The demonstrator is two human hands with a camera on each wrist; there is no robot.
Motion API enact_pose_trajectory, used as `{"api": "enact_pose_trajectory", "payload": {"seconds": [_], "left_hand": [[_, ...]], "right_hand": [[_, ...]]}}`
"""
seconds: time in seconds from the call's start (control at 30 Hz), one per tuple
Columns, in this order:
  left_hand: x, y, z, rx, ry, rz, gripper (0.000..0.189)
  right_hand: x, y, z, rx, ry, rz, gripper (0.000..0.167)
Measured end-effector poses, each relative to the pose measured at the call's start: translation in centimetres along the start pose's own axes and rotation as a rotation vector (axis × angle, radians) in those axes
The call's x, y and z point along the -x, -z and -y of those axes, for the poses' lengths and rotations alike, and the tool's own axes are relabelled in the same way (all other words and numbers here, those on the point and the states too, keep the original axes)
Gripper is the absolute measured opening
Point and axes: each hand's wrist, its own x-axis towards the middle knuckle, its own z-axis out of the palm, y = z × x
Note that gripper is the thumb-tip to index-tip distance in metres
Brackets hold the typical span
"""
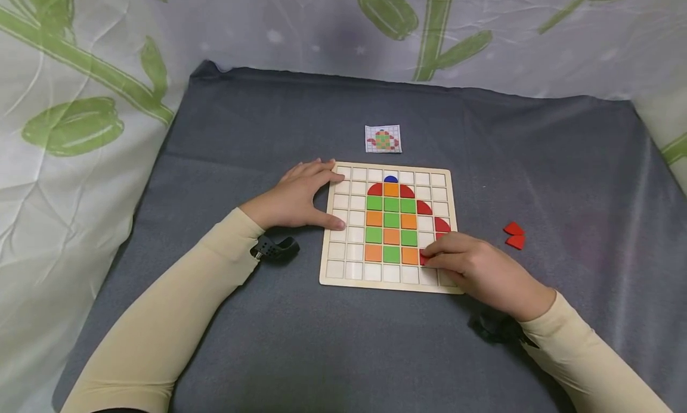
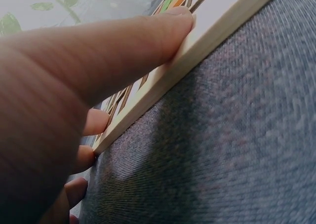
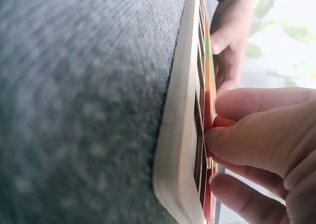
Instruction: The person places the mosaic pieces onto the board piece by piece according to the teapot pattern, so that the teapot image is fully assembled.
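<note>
A light wooden grid board [image 1: 324, 264] lies flat, its white cells partly filled with green, orange and red tiles and a blue half-round tile [image 1: 390, 179] on top. My left hand [image 1: 292, 195] rests at the board's left edge, fingers spread; in the left wrist view the thumb [image 2: 163, 34] presses on the wooden rim. At the lower right of the board, my right hand [image 1: 480, 270] pinches a red tile [image 1: 423, 257] between thumb and fingers, low over the cells. Those fingers partly cover it and the nearby red tiles. Quarter-round red tiles [image 1: 424, 208] sit higher on that side.
Behind the board lies a small printed card [image 1: 383, 139] with a teapot-like coloured grid pattern. Two loose red tiles [image 1: 514, 235] lie right of the board on the grey cloth [image 1: 268, 341]. A leaf-patterned white curtain [image 1: 300, 31] hangs behind and to the sides.
</note>
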Motion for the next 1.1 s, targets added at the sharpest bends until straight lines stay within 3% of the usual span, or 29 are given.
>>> {"api": "enact_pose_trajectory", "payload": {"seconds": [0.17,0.5,0.73,0.87,1.1], "left_hand": [[-0.1,-0.2,0.3,-0.002,-0.005,-0.005,0.102],[0.0,-0.1,0.0,0.002,0.008,-0.006,0.101],[-0.1,-0.1,0.1,0.003,0.004,-0.005,0.101],[-0.2,-0.2,0.2,0.001,0.009,-0.004,0.101],[-0.2,-0.1,0.1,0.002,0.018,-0.002,0.101]], "right_hand": [[0.2,0.9,-0.3,0.019,-0.048,-0.045,0.032],[2.8,3.9,-3.2,0.160,-0.372,-0.042,0.029],[4.5,4.8,-4.7,0.156,-0.564,0.047,0.034],[4.8,4.9,-5.0,0.165,-0.603,0.049,0.034],[5.0,4.9,-5.5,0.165,-0.621,0.040,0.020]]}}
